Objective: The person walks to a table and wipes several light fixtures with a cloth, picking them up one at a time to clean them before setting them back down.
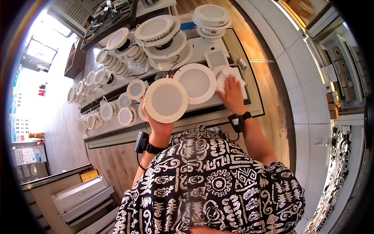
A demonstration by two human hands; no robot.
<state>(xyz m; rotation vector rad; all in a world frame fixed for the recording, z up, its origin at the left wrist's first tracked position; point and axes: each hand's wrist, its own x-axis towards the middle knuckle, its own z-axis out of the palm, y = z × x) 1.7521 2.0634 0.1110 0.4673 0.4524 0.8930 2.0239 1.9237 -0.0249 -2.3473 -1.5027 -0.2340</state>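
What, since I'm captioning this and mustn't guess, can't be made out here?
All in the head view:
- Left hand: most fingers, behind the round white downlight with orange clips.
- Right hand: its palm, turned down onto a thin white cloth-like piece.
- Small items on the dark rack: too small, blurred.
- Scene corners: black vignette.

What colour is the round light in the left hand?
The round light has a cream-white rim and light grey centre, clearest in the head view.

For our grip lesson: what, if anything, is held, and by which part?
Left hand: round light, by its lower-left rim. Right hand: on white cloth; grip unclear.
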